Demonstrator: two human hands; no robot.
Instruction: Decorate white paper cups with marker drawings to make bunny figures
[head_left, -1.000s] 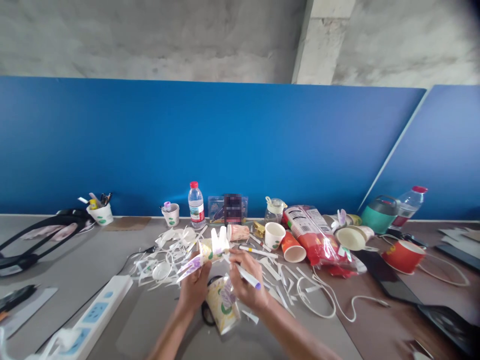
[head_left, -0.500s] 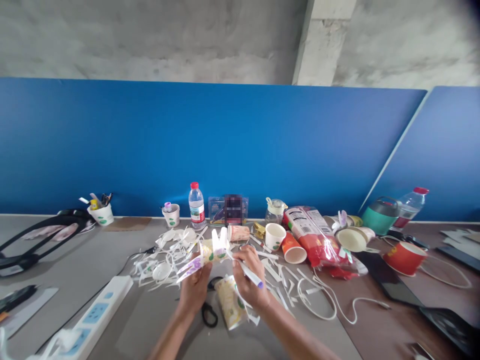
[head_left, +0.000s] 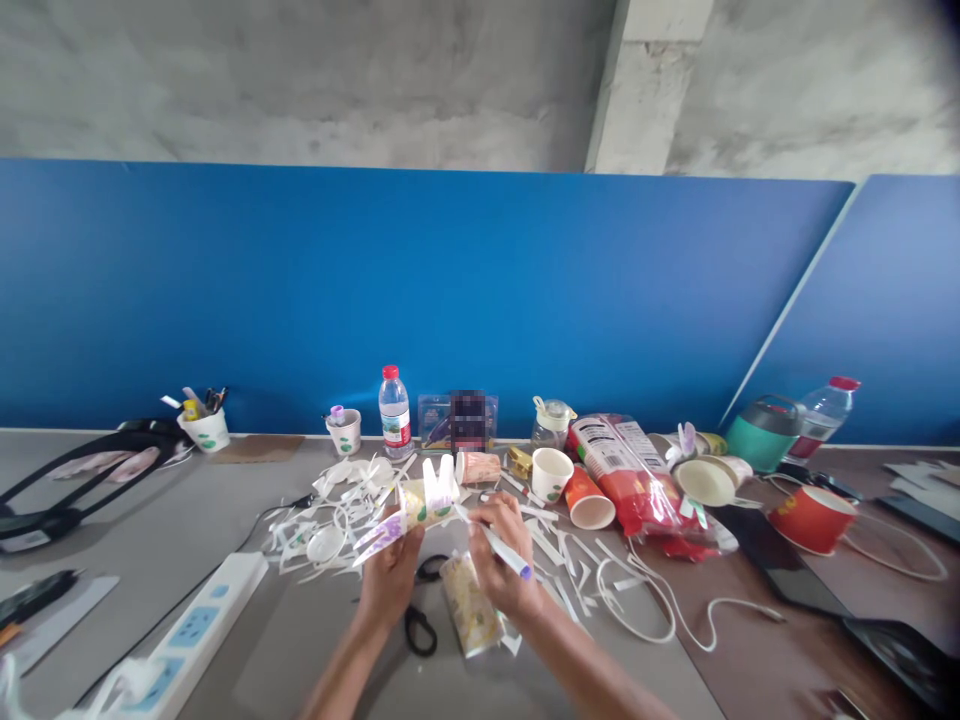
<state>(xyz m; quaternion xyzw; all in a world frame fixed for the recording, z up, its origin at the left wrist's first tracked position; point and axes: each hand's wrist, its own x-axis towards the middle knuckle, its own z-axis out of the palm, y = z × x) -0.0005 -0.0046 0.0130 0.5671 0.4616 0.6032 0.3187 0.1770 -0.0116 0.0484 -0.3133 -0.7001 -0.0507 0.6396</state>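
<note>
Two hands are busy. The left hand (head_left: 391,572) wraps its fingers round a cut paper cup (head_left: 424,500), tipped sideways, likely so its wall faces the pen. The right hand (head_left: 501,570) pinches a purple-capped marker (head_left: 496,546) in its fingers, tip at that cup. Just under the fingers, another paper cup (head_left: 471,606) and scissors (head_left: 420,628) lie on the tabletop (head_left: 315,640). A second ago the lying cup sat more to the left; the hands have hardly moved.

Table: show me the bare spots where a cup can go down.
Bare grey table lies between the power strip and the left hand; another patch lies between the pen cup and paper scraps. Crowded from the scraps to the snack bag and white cable.
</note>
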